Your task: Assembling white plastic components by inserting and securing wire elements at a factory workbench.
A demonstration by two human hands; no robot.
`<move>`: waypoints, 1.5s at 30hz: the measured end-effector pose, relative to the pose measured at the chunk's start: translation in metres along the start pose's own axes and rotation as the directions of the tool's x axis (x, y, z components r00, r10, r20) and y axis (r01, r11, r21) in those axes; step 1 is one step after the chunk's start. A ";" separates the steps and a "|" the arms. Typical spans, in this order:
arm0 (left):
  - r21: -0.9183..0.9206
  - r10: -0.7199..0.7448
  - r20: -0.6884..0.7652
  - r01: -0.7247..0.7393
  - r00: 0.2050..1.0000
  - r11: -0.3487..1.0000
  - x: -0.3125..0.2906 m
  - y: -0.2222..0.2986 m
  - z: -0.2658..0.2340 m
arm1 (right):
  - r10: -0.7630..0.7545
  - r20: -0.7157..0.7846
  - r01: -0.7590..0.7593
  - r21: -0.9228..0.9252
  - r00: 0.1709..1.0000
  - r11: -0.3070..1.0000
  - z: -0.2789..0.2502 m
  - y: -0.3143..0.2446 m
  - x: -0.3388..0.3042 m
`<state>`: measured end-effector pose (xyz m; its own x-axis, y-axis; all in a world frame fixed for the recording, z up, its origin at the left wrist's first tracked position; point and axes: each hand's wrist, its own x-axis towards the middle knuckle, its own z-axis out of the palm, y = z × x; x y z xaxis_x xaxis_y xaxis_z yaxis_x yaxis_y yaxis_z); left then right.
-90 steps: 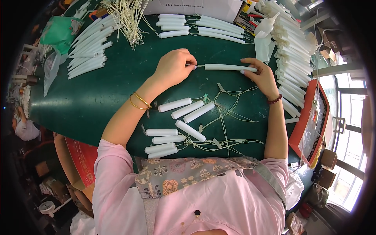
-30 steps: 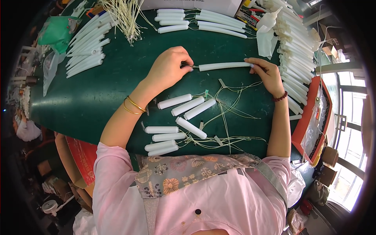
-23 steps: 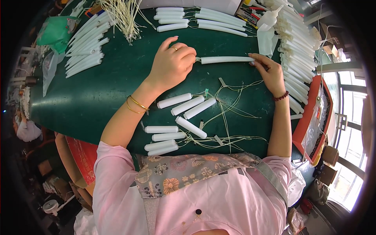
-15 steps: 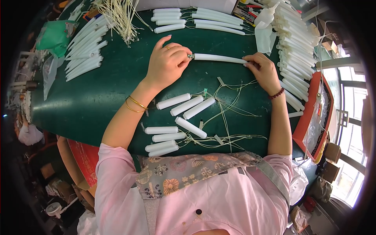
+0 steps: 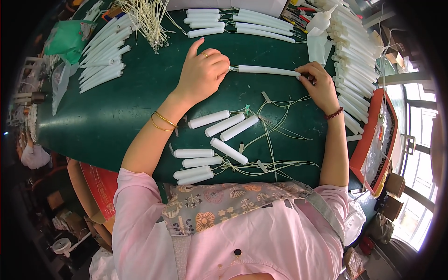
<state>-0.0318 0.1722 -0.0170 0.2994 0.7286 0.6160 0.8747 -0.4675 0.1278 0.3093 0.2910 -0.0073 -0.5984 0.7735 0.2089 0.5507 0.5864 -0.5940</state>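
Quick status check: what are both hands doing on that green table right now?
Left hand pinches one end of long white tube; right hand grips the other end. Tube lies on green table. Short tubes and thin cords lie nearer, apart.

Bare green tabletop (image 5: 116, 112) lies left; short tubes (image 5: 224, 126) and cords (image 5: 275, 135) clutter the middle.

Smooth plastic tube (image 5: 268, 70) — matt green tabletop (image 5: 116, 116).

From my remote feed: the wearer's pink short-sleeved top (image 5: 261, 242) with a small dark button, a floral-patterned grey strap (image 5: 224, 205) across the chest, two thin gold bangles (image 5: 162, 122) on the left wrist, a gold ring (image 5: 204, 55) on the left hand (image 5: 203, 74), and a dark red beaded bracelet (image 5: 334, 113) on the right wrist
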 end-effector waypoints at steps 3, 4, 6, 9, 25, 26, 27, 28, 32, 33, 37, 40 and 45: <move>-0.014 -0.014 0.009 0.014 1.000 1.000 -0.001 -0.003 0.002 | 0.000 0.008 0.000 -0.006 1.000 1.000 -0.001 0.001 0.001; -0.014 -0.014 0.009 0.014 1.000 1.000 -0.001 -0.003 0.002 | 0.007 0.007 -0.007 0.001 1.000 1.000 -0.001 0.003 0.000; -0.038 -0.022 -0.001 0.022 1.000 0.999 0.000 -0.004 0.003 | 0.015 0.006 -0.015 0.009 1.000 1.000 -0.001 0.003 0.001; -0.041 -0.029 0.003 0.029 1.000 0.999 -0.001 -0.005 0.004 | 0.013 0.007 -0.013 -0.007 1.000 1.000 -0.002 -0.001 0.003; -0.175 0.141 -0.420 -0.233 0.897 0.957 0.027 0.000 -0.066 | -0.068 -0.218 0.051 -0.081 0.974 0.995 -0.045 -0.059 -0.003; -0.128 0.198 -0.437 -0.279 0.877 0.952 0.029 0.005 -0.071 | -0.063 -0.223 0.045 -0.086 0.973 0.995 -0.050 -0.077 -0.005; -0.114 0.231 -0.437 -0.308 0.869 0.944 0.030 0.009 -0.076 | -0.164 -0.245 0.153 -0.063 0.955 0.986 -0.052 -0.095 -0.006; -0.116 0.238 -0.437 -0.317 0.867 0.941 0.030 0.013 -0.079 | -0.262 -0.273 0.260 -0.044 0.926 0.965 -0.051 -0.110 -0.007; -0.095 0.312 -0.470 -0.398 0.826 0.912 0.035 0.027 -0.088 | -0.387 -0.181 0.413 0.134 0.904 0.901 -0.029 -0.146 -0.005; -0.093 0.324 -0.464 -0.409 0.825 0.908 0.037 0.030 -0.091 | -0.397 -0.189 0.429 0.183 0.898 0.884 -0.019 -0.152 -0.002; -0.064 0.369 -0.455 -0.443 0.810 0.894 0.038 0.036 -0.092 | -0.415 -0.143 0.435 0.178 0.899 0.883 0.000 -0.170 0.002; -0.018 0.379 -0.454 -0.434 0.807 0.901 0.037 0.038 -0.091 | -0.430 -0.158 0.447 0.089 0.889 0.890 -0.005 -0.177 0.000; -0.101 0.370 -0.425 -0.449 0.826 0.888 0.036 0.041 -0.092 | -0.406 -0.240 0.426 0.038 0.882 0.904 -0.009 -0.186 -0.008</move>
<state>-0.0200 0.1330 0.0813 0.4087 0.2160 0.8867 0.6036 -0.7928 -0.0851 0.2172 0.1779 0.1084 -0.6116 0.5021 0.6115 0.2208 0.8505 -0.4774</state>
